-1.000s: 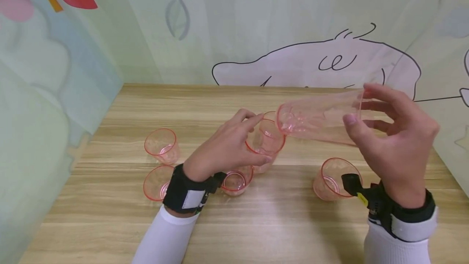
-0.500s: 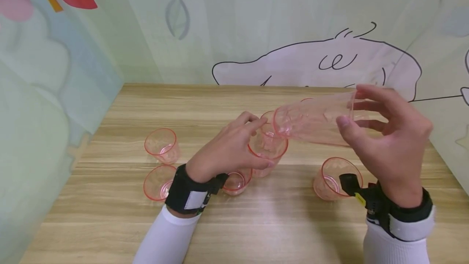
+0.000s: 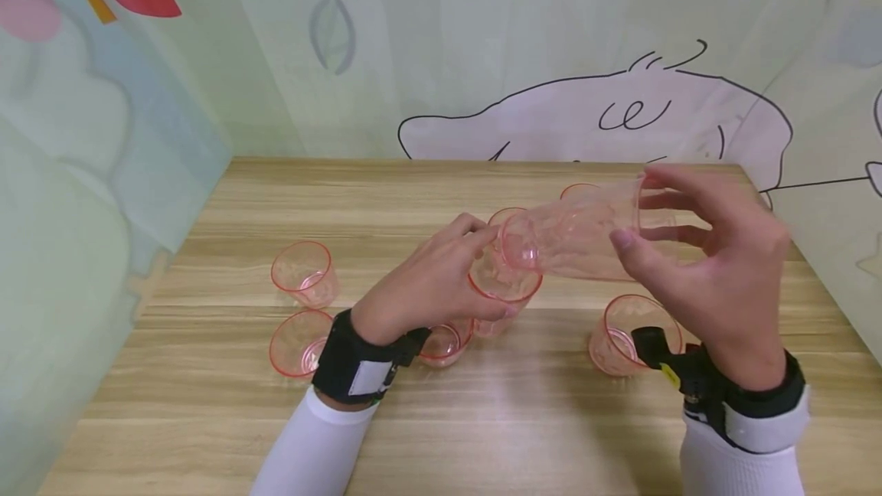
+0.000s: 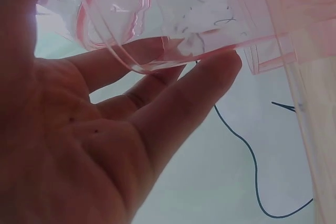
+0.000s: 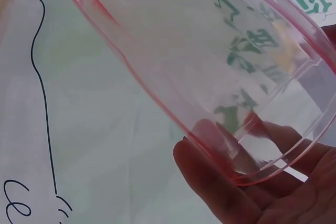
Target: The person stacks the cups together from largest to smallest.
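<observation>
My right hand (image 3: 717,270) grips a long clear pink cup or stack of cups (image 3: 586,236) by its wider rim end. It is tilted nearly sideways, narrower end to the left. In the right wrist view, my fingers (image 5: 205,177) curl round the rim of this cup (image 5: 157,51). My left hand (image 3: 434,274) holds a clear pink cup (image 3: 506,285) between thumb and fingers at its rim. The long cup's narrower end overlaps this cup's mouth in the head view; how far inside it reaches cannot be told. In the left wrist view, my left fingers (image 4: 184,95) touch clear pink plastic.
Two pink cups, one farther back (image 3: 306,274) and one nearer (image 3: 292,343), stand at the left of the wooden table (image 3: 524,427). Another cup (image 3: 444,343) shows beyond my left wrist. A cup (image 3: 613,347) stands near my right wrist. Behind hangs a printed fabric backdrop (image 3: 448,44).
My right hand has moved left with the long cup, bringing its narrower end over the mouth of the left-hand cup. My left hand has shifted slightly right and downward.
</observation>
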The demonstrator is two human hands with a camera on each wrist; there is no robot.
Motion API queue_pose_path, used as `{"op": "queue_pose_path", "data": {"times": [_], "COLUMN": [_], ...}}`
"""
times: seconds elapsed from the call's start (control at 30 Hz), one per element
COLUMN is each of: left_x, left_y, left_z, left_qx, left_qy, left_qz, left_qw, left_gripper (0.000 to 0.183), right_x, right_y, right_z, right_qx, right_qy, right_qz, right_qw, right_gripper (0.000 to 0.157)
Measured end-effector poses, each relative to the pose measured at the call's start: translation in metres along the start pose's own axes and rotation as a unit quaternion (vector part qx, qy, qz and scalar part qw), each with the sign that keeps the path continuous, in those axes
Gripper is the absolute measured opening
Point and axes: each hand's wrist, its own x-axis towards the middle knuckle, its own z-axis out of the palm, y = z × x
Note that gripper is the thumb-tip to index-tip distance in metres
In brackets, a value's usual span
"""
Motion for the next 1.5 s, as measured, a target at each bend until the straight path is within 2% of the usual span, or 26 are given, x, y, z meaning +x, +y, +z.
{"op": "queue_pose_path", "data": {"times": [0.27,0.57,0.87,1.0,1.23,1.5], "left_x": [0.000,-0.002,-0.002,-0.002,-0.002,-0.001], "left_y": [0.000,0.001,-0.001,-0.001,-0.001,-0.001], "left_z": [0.001,0.000,0.001,0.001,0.001,-0.001], "left_qx": [-0.023,0.008,0.002,-0.003,-0.005,0.008], "left_qy": [-0.009,-0.012,-0.005,-0.007,-0.011,-0.031], "left_qz": [-0.002,0.002,0.007,0.004,0.009,0.005], "left_qw": [0.9997,0.9999,1.0000,1.0000,0.9999,0.9995], "left_gripper": [0.087,0.095,0.096,0.096,0.084,0.078], "right_x": [0.000,0.001,-0.001,-0.002,-0.002,-0.004], "right_y": [0.000,-0.003,-0.005,-0.006,-0.011,-0.012], "right_z": [0.000,0.004,0.014,0.018,0.026,0.039], "right_qx": [-0.013,-0.006,-0.038,-0.036,-0.034,-0.037], "right_qy": [-0.015,-0.058,-0.098,-0.102,-0.104,-0.102], "right_qz": [-0.018,-0.039,-0.073,-0.080,-0.089,-0.134], "right_qw": [1.000,0.998,0.992,0.991,0.990,0.985], "right_gripper": [0.052,0.055,0.059,0.061,0.062,0.063]}}
